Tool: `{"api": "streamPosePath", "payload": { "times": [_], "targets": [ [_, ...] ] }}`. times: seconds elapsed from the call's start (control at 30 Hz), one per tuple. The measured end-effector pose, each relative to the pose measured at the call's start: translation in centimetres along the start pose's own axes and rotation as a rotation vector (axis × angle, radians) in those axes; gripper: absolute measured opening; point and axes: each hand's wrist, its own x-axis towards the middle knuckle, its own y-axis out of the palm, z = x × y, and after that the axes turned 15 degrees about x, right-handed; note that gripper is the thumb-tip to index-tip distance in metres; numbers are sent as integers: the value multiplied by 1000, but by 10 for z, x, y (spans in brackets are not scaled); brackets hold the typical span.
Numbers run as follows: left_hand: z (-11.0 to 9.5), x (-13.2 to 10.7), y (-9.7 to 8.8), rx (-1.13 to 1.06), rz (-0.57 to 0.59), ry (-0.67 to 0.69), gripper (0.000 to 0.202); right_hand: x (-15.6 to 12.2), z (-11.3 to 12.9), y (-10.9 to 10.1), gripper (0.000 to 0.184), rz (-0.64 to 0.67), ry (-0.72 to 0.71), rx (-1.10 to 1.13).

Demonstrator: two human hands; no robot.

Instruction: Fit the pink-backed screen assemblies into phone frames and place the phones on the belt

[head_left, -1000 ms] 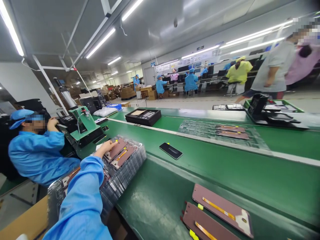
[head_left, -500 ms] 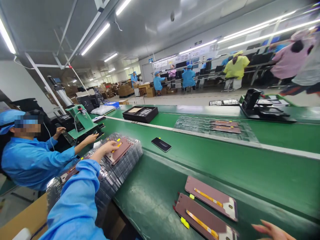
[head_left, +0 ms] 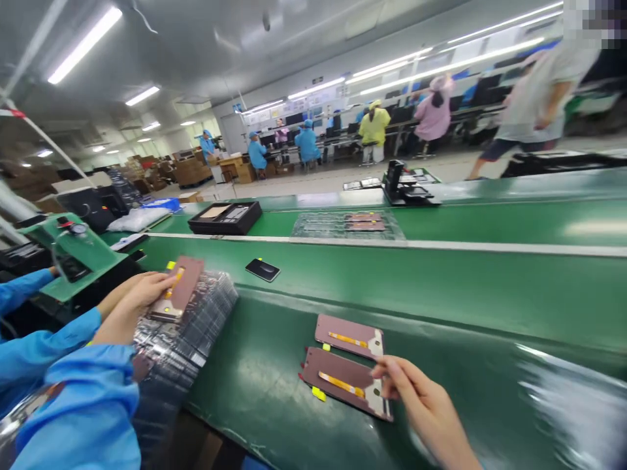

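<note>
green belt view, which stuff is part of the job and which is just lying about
In hand:
left hand holding a phone screen panel over a clear tray stack
right hand at two screen panels

Lying about:
black phone
black box
green press machine

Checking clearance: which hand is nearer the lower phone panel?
Right: the right hand is at the panel's right end; the left hand is far off, over the clear trays.

Left hand point(head_left: 131, 307) holds a phone display panel point(head_left: 180, 287) above stacked clear trays point(head_left: 189, 320)
Right hand point(head_left: 426, 408) touches a matching panel point(head_left: 343, 382) on the green conveyor belt point(head_left: 259, 372)
</note>
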Motion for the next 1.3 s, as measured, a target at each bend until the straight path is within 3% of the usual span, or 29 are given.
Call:
{"api": "streamPosePath", "payload": {
  "times": [0.07, 0.13, 0.2, 0.33, 0.4, 0.47, 0.53, 0.6, 0.63, 0.67, 0.7, 0.8, 0.87, 0.93, 0.97, 1.03, 1.13, 1.2, 1.3],
  "targets": [
    [-19, -17, 13, -123, -52, 11, 73, -2, 18, 11, 49, 110, 19, 55],
    [-36, -42, 45, -244, -27, 36, 68, -1, 33, 22, 45, 157, 26, 32],
    [-50, -74, 95, -505, 108, -40, 61, 1, 42, 33, 43, 174, 19, -23],
    [-61, -135, 215, -608, 369, -131, 59, 1, 40, 56, 43, 307, -100, -288],
    [-63, -157, 263, -653, 453, -154, 61, 0, 32, 65, 54, 361, -127, -520],
    [-63, -172, 294, -713, 487, -159, 64, 0, 24, 69, 55, 353, -126, -706],
    [-62, -180, 304, -760, 547, -153, 67, 2, 17, 65, 38, 344, -136, -764],
    [-56, -180, 293, -733, 587, -109, 71, 5, 10, 55, 26, 375, -158, -730],
    [-51, -178, 280, -689, 558, -78, 73, 6, 6, 48, 30, 398, -166, -707],
    [-44, -175, 262, -617, 493, -35, 73, 8, 1, 42, 38, 418, -166, -692],
    [-35, -172, 239, -546, 350, -14, 74, 9, -5, 35, 50, 435, -159, -690],
    [-5, -166, 153, -262, 8, 53, 57, 10, -25, 21, 76, 486, -114, -732],
    [16, -166, 91, -98, -261, 24, 49, 9, -39, 16, 81, 528, -111, -764],
    [38, -165, 33, -64, -462, -50, 47, 7, -55, 11, 80, 560, -155, -803],
    [50, -164, 7, 35, -509, -104, 51, 6, -63, 7, 79, 569, -196, -826],
    [76, -158, -35, 316, -432, -177, 58, 5, -80, -1, 74, 573, -320, -864],
    [122, -141, -76, 457, -402, -278, 49, 9, -102, -11, 71, 570, -573, -871],
    [150, -127, -88, 536, -339, -334, 39, 13, -109, -14, 68, 563, -684, -873],
    [182, -104, -86, 609, -234, -376, 27, 17, -107, -12, 53, 547, -791, -870]
  ]
}}
